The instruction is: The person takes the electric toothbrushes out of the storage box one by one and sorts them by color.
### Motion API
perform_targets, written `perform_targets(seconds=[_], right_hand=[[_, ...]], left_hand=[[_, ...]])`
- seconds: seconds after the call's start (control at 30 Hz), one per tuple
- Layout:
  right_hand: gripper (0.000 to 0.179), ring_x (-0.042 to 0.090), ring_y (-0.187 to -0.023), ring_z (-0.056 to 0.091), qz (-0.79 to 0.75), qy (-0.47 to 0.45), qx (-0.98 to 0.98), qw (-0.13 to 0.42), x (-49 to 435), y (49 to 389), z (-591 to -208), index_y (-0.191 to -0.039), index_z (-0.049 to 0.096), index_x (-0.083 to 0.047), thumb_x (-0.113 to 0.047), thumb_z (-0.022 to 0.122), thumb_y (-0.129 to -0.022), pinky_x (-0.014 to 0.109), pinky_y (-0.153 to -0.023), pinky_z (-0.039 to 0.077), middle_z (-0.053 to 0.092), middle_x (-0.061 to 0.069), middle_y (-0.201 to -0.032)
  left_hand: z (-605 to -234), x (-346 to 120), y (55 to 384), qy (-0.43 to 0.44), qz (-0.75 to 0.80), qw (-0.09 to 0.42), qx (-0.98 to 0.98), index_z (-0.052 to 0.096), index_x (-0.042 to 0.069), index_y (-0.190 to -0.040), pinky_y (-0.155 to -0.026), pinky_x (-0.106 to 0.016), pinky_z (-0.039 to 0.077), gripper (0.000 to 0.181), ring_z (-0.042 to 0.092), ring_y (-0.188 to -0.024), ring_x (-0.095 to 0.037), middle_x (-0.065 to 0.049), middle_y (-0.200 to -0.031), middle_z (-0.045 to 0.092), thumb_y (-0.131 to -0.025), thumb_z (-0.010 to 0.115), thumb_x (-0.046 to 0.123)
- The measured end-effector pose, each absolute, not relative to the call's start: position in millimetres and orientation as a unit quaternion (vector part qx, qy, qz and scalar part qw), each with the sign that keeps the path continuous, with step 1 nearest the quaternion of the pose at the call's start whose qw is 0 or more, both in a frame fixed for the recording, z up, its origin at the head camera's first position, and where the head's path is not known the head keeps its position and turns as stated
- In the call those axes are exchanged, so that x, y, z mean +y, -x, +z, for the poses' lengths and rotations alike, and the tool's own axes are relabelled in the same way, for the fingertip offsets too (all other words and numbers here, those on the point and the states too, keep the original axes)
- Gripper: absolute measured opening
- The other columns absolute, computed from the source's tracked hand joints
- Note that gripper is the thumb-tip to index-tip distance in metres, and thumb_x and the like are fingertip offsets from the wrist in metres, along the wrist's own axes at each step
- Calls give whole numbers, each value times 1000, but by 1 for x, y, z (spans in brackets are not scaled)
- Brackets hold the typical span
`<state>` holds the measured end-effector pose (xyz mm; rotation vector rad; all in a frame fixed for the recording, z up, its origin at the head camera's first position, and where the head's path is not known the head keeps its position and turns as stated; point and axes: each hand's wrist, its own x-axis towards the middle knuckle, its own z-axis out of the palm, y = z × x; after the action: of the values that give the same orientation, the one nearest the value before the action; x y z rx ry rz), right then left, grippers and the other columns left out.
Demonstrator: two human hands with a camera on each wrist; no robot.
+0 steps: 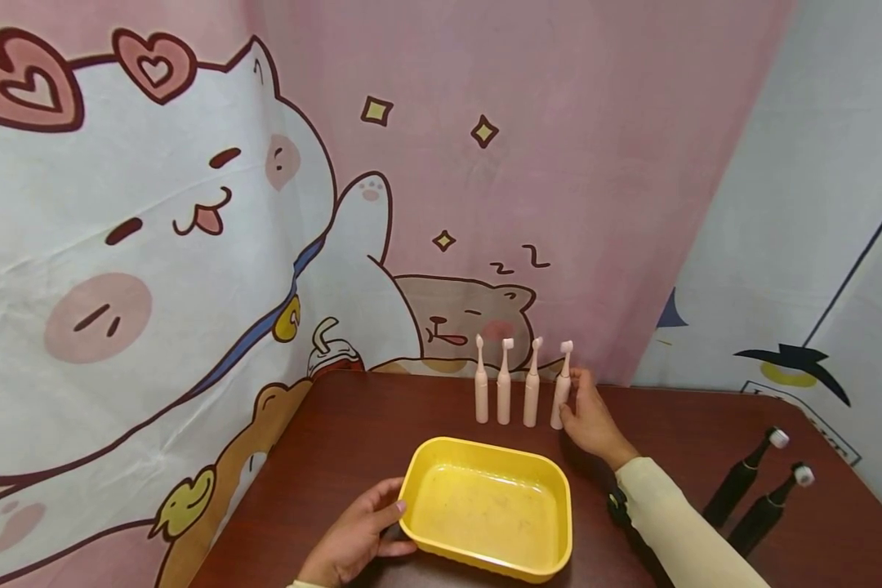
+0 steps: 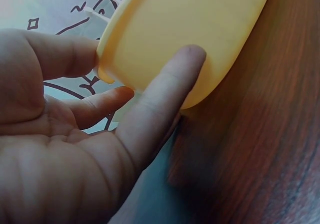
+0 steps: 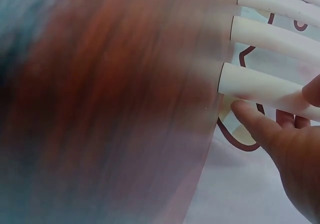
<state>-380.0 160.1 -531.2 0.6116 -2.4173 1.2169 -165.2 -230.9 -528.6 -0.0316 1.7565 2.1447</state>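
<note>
Several pale pink electric toothbrushes [image 1: 503,398] stand upright in a row near the table's back edge. At the right end of the row, my right hand [image 1: 594,418] pinches the last toothbrush [image 1: 561,398] by its handle. The right wrist view shows fingers on both sides of that white-looking handle [image 3: 260,87], its base resting on the table. My left hand [image 1: 363,527] grips the left side of a yellow plastic basin [image 1: 485,563], fingers at its rim and wall. Bare inside, the basin sits in front of the row. Its rounded end [image 2: 200,91] shows in the left wrist view.
Two black electric toothbrushes, a rear one [image 1: 742,482] and a front one [image 1: 770,514], stand on the right of the dark reddish-brown table [image 1: 323,457]. Behind the table hangs a pink and white cartoon-printed cloth [image 1: 595,163]. A black wrist strap [image 1: 617,505] is on my right wrist.
</note>
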Motion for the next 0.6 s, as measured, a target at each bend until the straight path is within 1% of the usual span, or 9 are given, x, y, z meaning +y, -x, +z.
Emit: perform_targets(seconds=[0.37, 0.6], right_hand=[[67, 45, -111, 61, 448, -221, -848, 175, 161, 378, -532, -145, 30, 9, 16, 66, -88, 61, -98, 53, 56, 32, -128], [74, 46, -115, 62, 456, -201, -852, 162, 161, 372, -528, -150, 28, 6, 9, 71, -90, 63, -99, 55, 52, 32, -129]], left_hand=[[-528, -232, 165, 12, 758, 185, 625, 36, -1, -158, -89, -52, 64, 55, 65, -126, -32, -27, -159, 41, -112, 55, 21], [-526, -234, 168, 4, 756, 183, 629, 36, -2, -158, -88, -51, 65, 56, 67, -122, -32, -27, -158, 42, -111, 55, 21]])
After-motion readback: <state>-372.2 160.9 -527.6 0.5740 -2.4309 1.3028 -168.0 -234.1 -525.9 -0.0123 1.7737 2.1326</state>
